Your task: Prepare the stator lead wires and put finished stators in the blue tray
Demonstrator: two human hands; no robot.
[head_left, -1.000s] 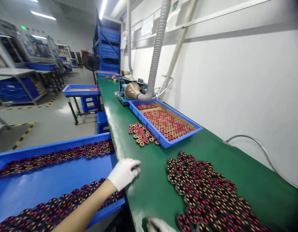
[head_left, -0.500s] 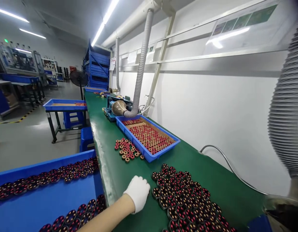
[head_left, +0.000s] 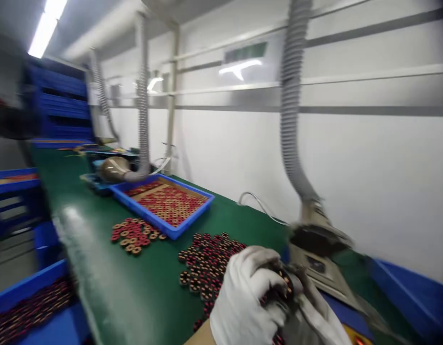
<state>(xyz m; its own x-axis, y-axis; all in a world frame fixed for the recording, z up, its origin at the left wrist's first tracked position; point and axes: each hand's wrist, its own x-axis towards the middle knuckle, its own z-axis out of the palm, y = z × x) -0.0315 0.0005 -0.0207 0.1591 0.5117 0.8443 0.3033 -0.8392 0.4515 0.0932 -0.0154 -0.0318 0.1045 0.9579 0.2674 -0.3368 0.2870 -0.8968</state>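
Both hands wear white gloves and meet at the lower right, blurred by motion. My left hand (head_left: 244,292) curls its fingers round a few small dark-rimmed round parts (head_left: 286,282) with copper and red segments, like wound motor stators. Against it, my right hand (head_left: 327,314), its glove stained grey, closes on the same parts from the other side; its fingers are partly hidden. Behind my left hand a heap of dark-rimmed round parts (head_left: 207,263) lies on the green bench (head_left: 135,292).
A blue tray (head_left: 175,233) holds rows of red and copper rings; a loose pile of rings (head_left: 133,235) lies beside it. A suction hood (head_left: 320,237) on a grey hose (head_left: 293,124) stands at right, near a blue bin (head_left: 404,292). Another blue tray (head_left: 59,323) sits lower left.
The view has swung right. My left hand, empty-looking beside the heap before, now holds dark-rimmed parts farther right. My right hand has come into view against it.
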